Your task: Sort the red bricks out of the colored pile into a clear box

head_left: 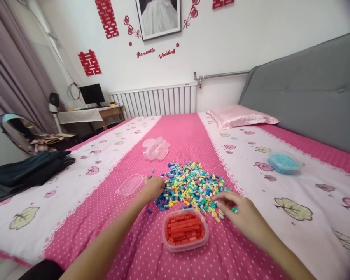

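Note:
A heap of small building bricks point(192, 182) in blue, yellow, green, white and red lies spread on the bed in front of me. My left hand point(156, 187) is at the heap's left edge, its fingers curled down among the blue bricks; whatever they grip is hidden. On the right edge, my right hand point(233, 204) reaches in with fingers bent and loosely apart, and no brick shows between them. Between my forearms stands an uncovered clear plastic box point(164, 229) holding red bricks point(185, 228), many lined up in rows.
A clear lid point(130, 184) lies left of the heap. Beyond the heap are several stacked clear plastic pieces point(156, 148). A box of light-blue bricks point(284, 162) sits at the right. Farther off are a pink pillow point(242, 115) and dark folded clothes point(26, 171).

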Demonstrator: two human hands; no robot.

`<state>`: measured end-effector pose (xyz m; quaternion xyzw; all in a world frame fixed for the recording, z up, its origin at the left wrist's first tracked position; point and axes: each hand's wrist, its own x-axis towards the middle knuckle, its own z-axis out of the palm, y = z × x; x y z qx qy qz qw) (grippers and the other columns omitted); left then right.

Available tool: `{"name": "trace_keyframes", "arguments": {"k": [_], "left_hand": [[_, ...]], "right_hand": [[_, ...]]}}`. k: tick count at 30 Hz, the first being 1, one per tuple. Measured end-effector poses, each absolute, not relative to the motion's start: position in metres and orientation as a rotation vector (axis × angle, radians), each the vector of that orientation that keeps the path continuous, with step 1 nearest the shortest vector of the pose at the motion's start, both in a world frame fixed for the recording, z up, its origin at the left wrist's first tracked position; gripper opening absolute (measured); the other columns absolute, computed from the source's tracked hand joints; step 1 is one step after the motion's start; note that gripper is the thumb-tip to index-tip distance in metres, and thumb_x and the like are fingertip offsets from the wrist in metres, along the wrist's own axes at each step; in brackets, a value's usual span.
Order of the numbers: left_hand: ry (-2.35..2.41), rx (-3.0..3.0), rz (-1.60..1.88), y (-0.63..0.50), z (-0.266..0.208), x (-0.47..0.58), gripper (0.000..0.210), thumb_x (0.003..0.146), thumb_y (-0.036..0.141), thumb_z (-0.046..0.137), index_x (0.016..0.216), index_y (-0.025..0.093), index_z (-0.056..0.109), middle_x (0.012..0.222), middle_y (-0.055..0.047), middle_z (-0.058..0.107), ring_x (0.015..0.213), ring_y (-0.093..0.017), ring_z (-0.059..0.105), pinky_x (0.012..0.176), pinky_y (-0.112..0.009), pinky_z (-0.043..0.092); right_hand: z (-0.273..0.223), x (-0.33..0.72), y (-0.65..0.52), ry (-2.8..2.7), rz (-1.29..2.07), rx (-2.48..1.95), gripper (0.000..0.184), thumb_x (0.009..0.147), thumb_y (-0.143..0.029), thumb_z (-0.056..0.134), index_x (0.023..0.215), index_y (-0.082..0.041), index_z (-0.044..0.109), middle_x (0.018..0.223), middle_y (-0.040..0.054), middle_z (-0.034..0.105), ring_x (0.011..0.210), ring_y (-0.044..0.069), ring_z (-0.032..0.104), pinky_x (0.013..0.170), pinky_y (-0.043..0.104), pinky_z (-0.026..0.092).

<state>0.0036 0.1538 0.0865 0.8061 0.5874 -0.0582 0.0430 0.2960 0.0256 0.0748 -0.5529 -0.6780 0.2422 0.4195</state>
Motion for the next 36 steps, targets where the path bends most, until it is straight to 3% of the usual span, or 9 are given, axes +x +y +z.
{"name": "trace_keyframes", "arguments": {"k": [9, 12, 16, 22, 26, 30, 36], "left_hand": [[1.564, 2.352, 0.368, 0.198, 0.083, -0.003, 0.033, 0.097, 0.035, 0.063, 0.123, 0.015, 0.062, 0.120, -0.009, 0.065, 0.102, -0.022, 0.066, 0.087, -0.042, 0.058], [1.426, 2.341, 0.557, 0.227, 0.082, 0.002, 0.016, 0.088, 0.016, 0.067, 0.103, 0.011, 0.071, 0.089, -0.005, 0.072, 0.078, -0.014, 0.064, 0.076, -0.029, 0.053], [1.286, 2.285, 0.770, 0.240, 0.070, 0.000, 0.021, 0.084, 0.010, 0.059, 0.094, 0.013, 0.076, 0.085, -0.004, 0.075, 0.073, -0.012, 0.060, 0.070, -0.024, 0.046], [1.128, 2.214, 0.741, 0.224, 0.066, 0.001, 0.017, 0.079, 0.011, 0.063, 0.085, 0.018, 0.077, 0.081, 0.000, 0.077, 0.072, -0.013, 0.065, 0.071, -0.024, 0.048], [1.120, 2.211, 0.652, 0.210, 0.071, 0.005, 0.015, 0.081, 0.011, 0.062, 0.087, 0.018, 0.074, 0.080, -0.001, 0.076, 0.074, -0.014, 0.070, 0.070, -0.024, 0.050], [1.189, 2.228, 0.641, 0.203, 0.074, 0.003, 0.014, 0.084, 0.011, 0.061, 0.089, 0.017, 0.073, 0.083, -0.001, 0.077, 0.077, -0.015, 0.071, 0.072, -0.024, 0.051], [1.264, 2.268, 0.573, 0.203, 0.075, 0.003, 0.015, 0.083, 0.009, 0.062, 0.089, 0.017, 0.073, 0.082, -0.001, 0.076, 0.077, -0.016, 0.070, 0.072, -0.025, 0.050]], "right_hand": [[0.088, 0.268, 0.111, -1.918, 0.627, -1.314, 0.026, 0.091, -0.026, 0.053, 0.099, -0.017, 0.076, 0.078, 0.0034, 0.072, 0.067, 0.017, 0.065, 0.063, 0.028, 0.050], [0.090, 0.235, 0.159, -2.078, 0.605, -1.264, 0.024, 0.090, -0.015, 0.057, 0.096, -0.020, 0.079, 0.092, 0.0044, 0.075, 0.083, 0.017, 0.067, 0.078, 0.030, 0.050], [0.068, 0.199, 0.197, -2.226, 0.519, -1.259, 0.013, 0.088, -0.016, 0.069, 0.089, -0.024, 0.079, 0.104, 0.0047, 0.073, 0.102, 0.021, 0.063, 0.096, 0.039, 0.042], [0.046, 0.196, 0.196, -2.298, 0.376, -1.357, 0.012, 0.094, -0.021, 0.064, 0.090, -0.022, 0.075, 0.100, 0.0048, 0.070, 0.104, 0.026, 0.056, 0.094, 0.044, 0.036], [0.048, 0.199, 0.190, -2.347, 0.156, -1.457, 0.018, 0.091, -0.013, 0.057, 0.091, -0.021, 0.074, 0.097, 0.0064, 0.068, 0.101, 0.026, 0.056, 0.093, 0.043, 0.036], [0.046, 0.198, 0.186, -2.360, 0.212, -1.415, 0.028, 0.089, -0.008, 0.054, 0.100, -0.022, 0.075, 0.104, 0.0075, 0.066, 0.106, 0.027, 0.054, 0.096, 0.044, 0.036], [0.045, 0.202, 0.184, -2.348, 0.273, -1.378, 0.010, 0.089, -0.020, 0.066, 0.093, -0.023, 0.075, 0.105, 0.0060, 0.065, 0.107, 0.027, 0.053, 0.097, 0.045, 0.036]]}}
